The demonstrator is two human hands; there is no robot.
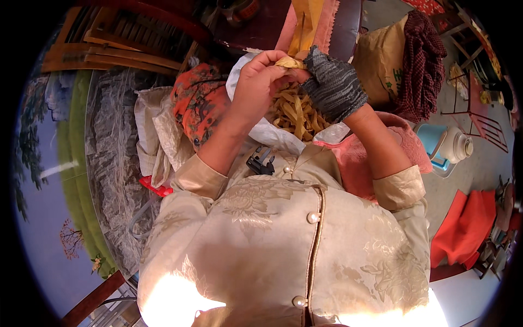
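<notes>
My bare left hand (260, 79) pinches a folded, pale yellow strip (290, 62) between thumb and fingers. Close beside it, my right hand (333, 84), in a dark grey knitted glove, is closed at the strip's other end. The strip's material is not certain; it looks like dried husk or leaf. Below the hands, a heap of similar yellow strips (297, 111) lies in a white bag (277, 133) on my lap. Just beyond the hands, a broader yellow-orange piece (306, 24) runs over a pink cloth (329, 24) with a zigzag edge.
Ahead stands a dark red table or stool (256, 27). On the left are an orange patterned cloth (199, 98), folded wooden chairs (125, 46) and crumpled clear plastic (114, 147). Rightward are a brown sack (379, 60), a checked cloth (422, 65) and a pale jug (455, 146).
</notes>
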